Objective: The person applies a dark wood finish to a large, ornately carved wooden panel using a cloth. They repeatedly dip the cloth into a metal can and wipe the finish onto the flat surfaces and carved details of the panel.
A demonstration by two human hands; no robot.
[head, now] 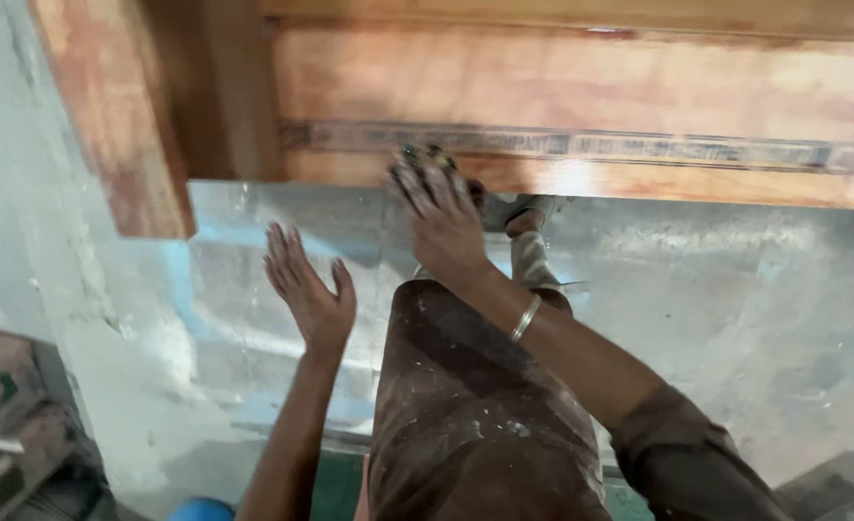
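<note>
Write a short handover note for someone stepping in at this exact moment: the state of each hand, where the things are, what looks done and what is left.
Right hand: pressed flat on a small dark pad, barely visible under the fingers, against the lower edge of the reddish wooden frame.
Left hand: open, empty, held in the air below the frame, touching nothing.
Frame: lies across the top of the view, above the pale dusty floor. The person's knee is raised under the hands.
Done: cannot tell how much of the wood has been rubbed.
Left: probably the remaining length of that edge.

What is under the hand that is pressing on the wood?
Under the right hand, a small dark-green pad or cloth peeks out against the wooden frame. The fingers cover most of it.
</note>
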